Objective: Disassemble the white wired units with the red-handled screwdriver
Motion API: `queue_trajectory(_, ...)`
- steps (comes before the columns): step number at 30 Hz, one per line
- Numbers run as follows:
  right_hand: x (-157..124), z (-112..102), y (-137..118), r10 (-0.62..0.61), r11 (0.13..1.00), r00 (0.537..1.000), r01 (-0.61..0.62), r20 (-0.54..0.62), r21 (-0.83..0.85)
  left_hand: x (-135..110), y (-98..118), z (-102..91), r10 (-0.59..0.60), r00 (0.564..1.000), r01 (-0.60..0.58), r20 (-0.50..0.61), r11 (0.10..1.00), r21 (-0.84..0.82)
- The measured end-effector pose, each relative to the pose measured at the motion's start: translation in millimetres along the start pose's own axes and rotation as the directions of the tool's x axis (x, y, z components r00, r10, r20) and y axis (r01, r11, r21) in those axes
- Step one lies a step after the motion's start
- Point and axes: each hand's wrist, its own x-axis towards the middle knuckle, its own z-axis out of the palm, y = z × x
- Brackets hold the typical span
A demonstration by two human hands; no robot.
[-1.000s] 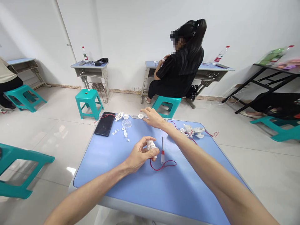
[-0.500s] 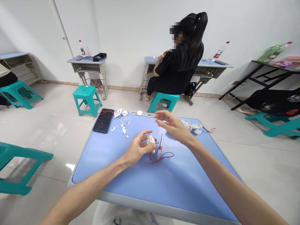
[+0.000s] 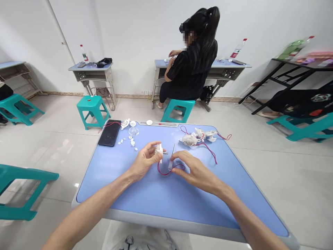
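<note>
White mech (image 3: 159,150) held by L hand (image 3: 142,162) fingers, ctr of desk (image 3: 156,201), metal shaft (image 3: 165,153) bare at 3 o'clock, red cord (image 3: 163,174) below. Clear-handled screwdriver (image 3: 170,165) bracketed by R hand (image 3: 192,170) thumb + index; closed grip can't be confirmed. Prob. part-built: small white discs (image 3: 133,143) at 10 o'clock left loose, unfitted; corded white units (image 3: 189,140) at 1 o'clock look mostly assembled.

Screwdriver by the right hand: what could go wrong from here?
The red cord loops by the handle of the screwdriver, so the right hand might snag it and perhaps tug the white piece in the left hand. The small white parts lie loose on the table, so a careless brush could scatter them.
</note>
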Motion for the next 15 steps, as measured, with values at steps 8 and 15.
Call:
queue_trajectory(8,-14,-4,11,-0.067,0.950,0.995,0.088,0.079,-0.301,4,-5,2.7,0.010,1.000,-0.008,-0.028,0.996,0.090)
queue_trajectory(15,-4,5,8,-0.048,0.879,0.991,0.102,0.127,-0.467,0,-4,6.9,-0.004,0.999,0.009,-0.032,0.991,0.132)
